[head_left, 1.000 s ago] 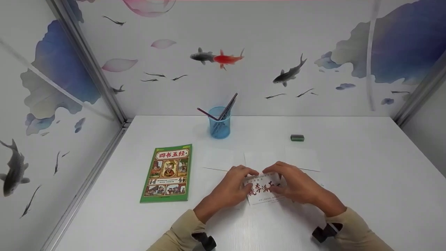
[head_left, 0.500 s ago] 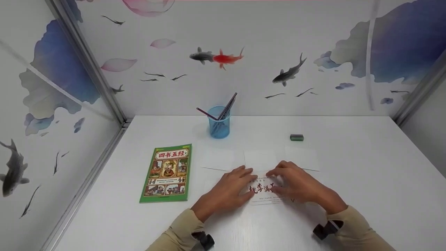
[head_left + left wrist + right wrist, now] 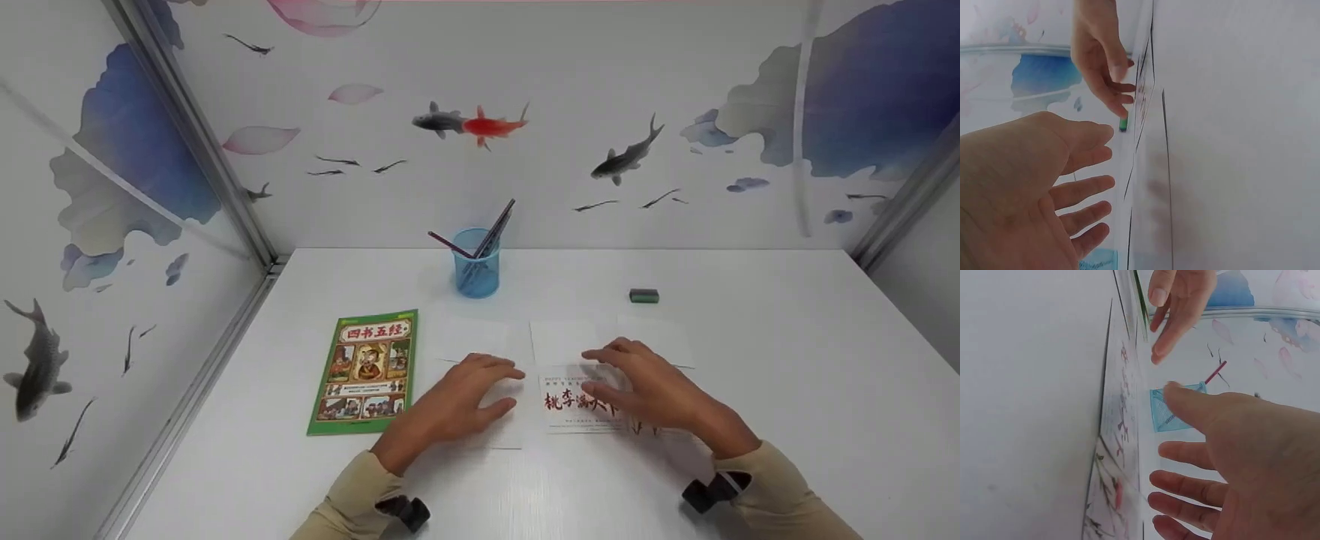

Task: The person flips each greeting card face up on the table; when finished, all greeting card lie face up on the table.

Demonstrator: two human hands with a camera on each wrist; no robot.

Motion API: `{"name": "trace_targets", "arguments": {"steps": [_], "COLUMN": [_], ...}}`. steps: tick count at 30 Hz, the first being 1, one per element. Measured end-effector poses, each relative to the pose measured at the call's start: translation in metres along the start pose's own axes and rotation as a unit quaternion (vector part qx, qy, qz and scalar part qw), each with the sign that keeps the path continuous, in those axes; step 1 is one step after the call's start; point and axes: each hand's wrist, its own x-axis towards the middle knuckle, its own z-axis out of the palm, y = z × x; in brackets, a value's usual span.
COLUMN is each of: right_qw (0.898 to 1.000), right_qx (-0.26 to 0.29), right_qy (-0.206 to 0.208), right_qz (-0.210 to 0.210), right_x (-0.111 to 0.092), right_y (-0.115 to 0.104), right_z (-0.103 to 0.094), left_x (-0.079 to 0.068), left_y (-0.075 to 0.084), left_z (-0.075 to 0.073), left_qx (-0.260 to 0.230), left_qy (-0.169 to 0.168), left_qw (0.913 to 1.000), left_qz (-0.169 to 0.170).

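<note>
A printed card [image 3: 577, 409] with red Chinese characters lies flat on the table in the head view. My right hand [image 3: 651, 386] hovers over its right side, fingers loosely extended and holding nothing; the right wrist view shows a gap between those fingers and the card. Just right of it, partly hidden by that hand, is a card with a plant picture [image 3: 1107, 495]. My left hand [image 3: 466, 401] is to the left of the printed card, above a plain white card [image 3: 506, 436], with thumb and fingers spread. In the left wrist view, its fingers [image 3: 1092, 191] touch nothing.
Several plain white cards, one of them near the middle [image 3: 566, 341], lie behind the hands. A green book [image 3: 361, 379] is at left. Farther back stand a blue mesh pencil cup [image 3: 477, 274] with pencils and a small green cylinder [image 3: 643, 295]. Patterned walls enclose the table.
My left hand has let go of the printed card and moved left. The card, tilted between both hands earlier, now lies flat. My right hand has released it and shifted slightly right.
</note>
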Motion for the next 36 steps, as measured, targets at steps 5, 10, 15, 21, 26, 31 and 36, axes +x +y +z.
{"name": "trace_targets", "arguments": {"steps": [5,10,15,21,26,31,36], "right_qw": [0.999,0.995,0.992,0.993,0.994,0.992,0.989], "right_qx": [0.027,0.035,0.032,-0.001,0.012,0.031,0.036], "right_qy": [-0.007,-0.043,-0.077,-0.092,-0.087,-0.102,-0.124], "right_qz": [-0.044,-0.085,-0.094,-0.08,-0.071,-0.064,-0.072], "right_x": [0.008,0.024,0.04,0.043,0.042,0.043,0.043], "right_y": [-0.023,-0.054,-0.078,-0.091,-0.088,-0.086,-0.087], "right_z": [0.005,0.024,0.041,0.047,0.05,0.052,0.052], "left_x": [-0.024,-0.034,-0.038,-0.036,-0.034,-0.035,-0.035], "left_y": [-0.017,-0.027,-0.028,-0.024,-0.022,-0.02,-0.019], "left_z": [-0.014,-0.022,-0.025,-0.025,-0.023,-0.021,-0.021], "left_qx": [-0.005,-0.008,0.013,0.043,0.051,0.048,0.036], "left_qy": [-0.01,-0.045,-0.076,-0.07,-0.069,-0.075,-0.083], "left_qw": [0.9993,0.9977,0.9951,0.9955,0.9947,0.9943,0.9941], "left_qz": [-0.034,-0.051,-0.062,-0.048,-0.057,-0.058,-0.059]}}
